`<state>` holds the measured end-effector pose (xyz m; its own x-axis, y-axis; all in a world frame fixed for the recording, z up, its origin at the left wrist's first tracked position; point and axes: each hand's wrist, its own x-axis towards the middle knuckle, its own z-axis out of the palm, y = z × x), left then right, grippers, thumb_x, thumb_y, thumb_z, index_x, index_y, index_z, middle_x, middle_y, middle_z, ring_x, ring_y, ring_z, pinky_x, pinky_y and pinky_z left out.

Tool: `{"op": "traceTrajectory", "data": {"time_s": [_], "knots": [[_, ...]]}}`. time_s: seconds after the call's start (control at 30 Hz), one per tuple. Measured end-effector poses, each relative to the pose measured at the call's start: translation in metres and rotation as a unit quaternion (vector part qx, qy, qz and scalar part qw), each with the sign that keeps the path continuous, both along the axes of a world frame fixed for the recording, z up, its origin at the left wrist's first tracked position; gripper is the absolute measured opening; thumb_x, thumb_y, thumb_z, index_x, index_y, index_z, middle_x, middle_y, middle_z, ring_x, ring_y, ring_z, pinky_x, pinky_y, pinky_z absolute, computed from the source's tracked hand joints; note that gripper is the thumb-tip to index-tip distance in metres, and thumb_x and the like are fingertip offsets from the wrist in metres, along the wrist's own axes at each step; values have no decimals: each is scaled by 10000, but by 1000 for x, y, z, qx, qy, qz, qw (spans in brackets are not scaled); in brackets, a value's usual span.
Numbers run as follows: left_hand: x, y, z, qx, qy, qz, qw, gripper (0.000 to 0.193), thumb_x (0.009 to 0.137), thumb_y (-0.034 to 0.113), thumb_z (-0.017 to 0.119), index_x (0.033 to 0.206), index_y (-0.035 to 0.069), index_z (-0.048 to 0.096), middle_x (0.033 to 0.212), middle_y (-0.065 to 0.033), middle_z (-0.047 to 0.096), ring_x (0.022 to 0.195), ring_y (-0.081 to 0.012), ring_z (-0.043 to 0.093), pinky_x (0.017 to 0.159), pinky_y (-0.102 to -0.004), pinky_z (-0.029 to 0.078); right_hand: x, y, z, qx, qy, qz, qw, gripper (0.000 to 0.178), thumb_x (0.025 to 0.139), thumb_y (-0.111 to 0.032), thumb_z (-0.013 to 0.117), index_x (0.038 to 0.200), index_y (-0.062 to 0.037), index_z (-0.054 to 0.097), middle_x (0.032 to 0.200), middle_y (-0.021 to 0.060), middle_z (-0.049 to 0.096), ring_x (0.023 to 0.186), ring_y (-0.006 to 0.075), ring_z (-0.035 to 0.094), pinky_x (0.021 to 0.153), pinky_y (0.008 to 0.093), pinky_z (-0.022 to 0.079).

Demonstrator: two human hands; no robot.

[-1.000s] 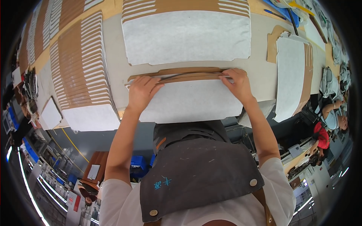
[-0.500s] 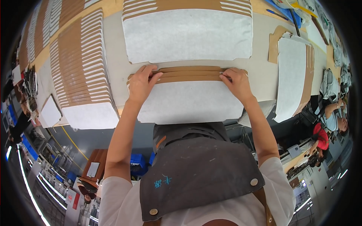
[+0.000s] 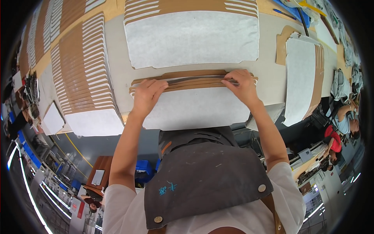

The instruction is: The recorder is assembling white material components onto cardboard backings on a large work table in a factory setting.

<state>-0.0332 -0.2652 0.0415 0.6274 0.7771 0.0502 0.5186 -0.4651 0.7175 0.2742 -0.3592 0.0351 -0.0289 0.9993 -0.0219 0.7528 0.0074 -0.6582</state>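
Note:
A small stack of thin flat panels, white with brown strips along the far edge, lies at the table's near edge in front of me. My left hand pinches the far left part of the upper panels, thumb on top. At the far right part, my right hand pinches the same edge, its fingers curled over it. Between the hands the brown edges bow apart, and a dark gap shows behind the upper ones. How many panels each hand grips cannot be made out.
Beyond lies a larger overlapped stack of similar panels. Another long fanned stack is on the left, and a smaller one on the right. A blue pen and a blue tray are at the far right. People sit farther off to the right.
Both hands have closed on the far edge of the panels, and the upper ones have parted from those behind, opening a dark gap. My left hand has shifted slightly nearer to me.

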Motion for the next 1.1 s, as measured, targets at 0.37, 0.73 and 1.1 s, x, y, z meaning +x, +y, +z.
{"op": "traceTrajectory", "data": {"time_s": [0.37,0.73,1.1], "knots": [[-78,-19,10,-441,23,244,863,179,804,108,672,920,-22,631,811,-22,643,698,-59,548,634,-214,453,71,-60,16,-365,174,-218,888,194,792,-182,684,738,0,645,619,-30,543,575,35,423,504,216,358],[-38,93,26,-420,-66,278,861,225,812,137,666,970,-18,623,832,-47,655,698,-78,586,630,-219,470,107,49,33,-244,326,-283,868,247,849,-183,615,986,22,631,839,23,643,727,69,563,690,213,441],[-25,134,-25,-431,-67,279,855,257,799,131,679,981,-40,616,852,-64,652,709,-98,594,650,-225,484,108,84,-20,-253,266,-316,875,263,837,-214,625,951,21,644,811,11,631,696,62,536,647,212,429]]}}
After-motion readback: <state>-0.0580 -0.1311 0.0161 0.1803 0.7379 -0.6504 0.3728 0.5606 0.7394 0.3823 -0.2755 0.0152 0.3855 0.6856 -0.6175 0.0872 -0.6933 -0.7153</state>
